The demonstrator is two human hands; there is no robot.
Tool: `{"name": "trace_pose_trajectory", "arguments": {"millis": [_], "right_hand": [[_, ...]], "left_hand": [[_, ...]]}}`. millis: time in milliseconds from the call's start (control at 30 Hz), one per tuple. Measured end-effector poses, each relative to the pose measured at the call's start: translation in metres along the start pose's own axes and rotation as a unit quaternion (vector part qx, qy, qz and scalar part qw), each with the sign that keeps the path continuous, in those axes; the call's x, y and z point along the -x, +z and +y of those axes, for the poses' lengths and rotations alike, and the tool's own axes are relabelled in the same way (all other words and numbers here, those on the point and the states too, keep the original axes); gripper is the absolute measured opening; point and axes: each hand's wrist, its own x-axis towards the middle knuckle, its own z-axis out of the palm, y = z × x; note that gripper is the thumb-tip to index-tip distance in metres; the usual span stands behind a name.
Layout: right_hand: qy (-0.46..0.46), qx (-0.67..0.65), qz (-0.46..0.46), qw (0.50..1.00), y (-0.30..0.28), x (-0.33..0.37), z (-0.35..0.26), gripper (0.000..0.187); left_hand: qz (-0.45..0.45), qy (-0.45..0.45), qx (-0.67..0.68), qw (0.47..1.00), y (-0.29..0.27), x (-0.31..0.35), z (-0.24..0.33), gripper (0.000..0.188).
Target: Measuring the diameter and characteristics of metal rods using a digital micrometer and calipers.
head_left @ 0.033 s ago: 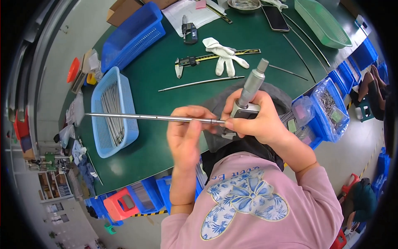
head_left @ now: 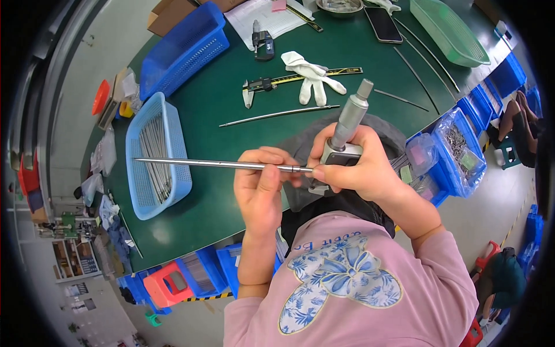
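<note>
My left hand [head_left: 260, 188] pinches a long thin metal rod [head_left: 208, 164] near its right end. The rod runs left across my body, its far end over the light blue basket [head_left: 188, 179]. In my right hand [head_left: 361, 165] is a digital micrometer [head_left: 348, 124], its grey thimble pointing up and away. The rod's right end meets the micrometer by my right thumb; the measuring faces are mostly hidden by my fingers. Several similar rods [head_left: 155, 153] lie in that basket. Beyond my hands a single metal rod [head_left: 277, 115] rests on the green table [head_left: 219, 211].
Farther back lie a digital caliper [head_left: 263, 85], a white glove [head_left: 312, 75], a second micrometer [head_left: 263, 45] and a phone [head_left: 383, 25]. A blue basket [head_left: 185, 52] stands back left, a green basket [head_left: 451, 32] back right. Blue bins [head_left: 459, 153] sit by the right edge.
The rod's left end has shifted a little to the right and now shows over the basket instead of past its far rim. Both hands keep their grip nearly in place.
</note>
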Motion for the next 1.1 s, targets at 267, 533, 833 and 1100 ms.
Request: {"name": "trace_pose_trajectory", "arguments": {"millis": [267,533,833,1100], "right_hand": [[0.071,-0.244,-0.032,0.967,-0.016,-0.005,-0.01,0.063],[0.096,-0.297,-0.068,0.947,-0.014,-0.008,-0.018,0.062],[0.092,-0.281,-0.069,0.953,-0.01,-0.008,-0.022,0.061],[0.105,-0.282,-0.077,0.951,-0.01,-0.006,-0.021,0.064]], "left_hand": [[-0.094,0.01,-0.01,0.995,0.002,0.005,0.002,0.014],[-0.115,-0.014,0.025,0.993,0.011,0.01,0.004,0.012],[-0.108,-0.014,-0.001,0.994,0.012,0.013,0.005,0.013],[-0.105,-0.03,-0.001,0.994,0.015,0.016,0.005,0.015]]}}
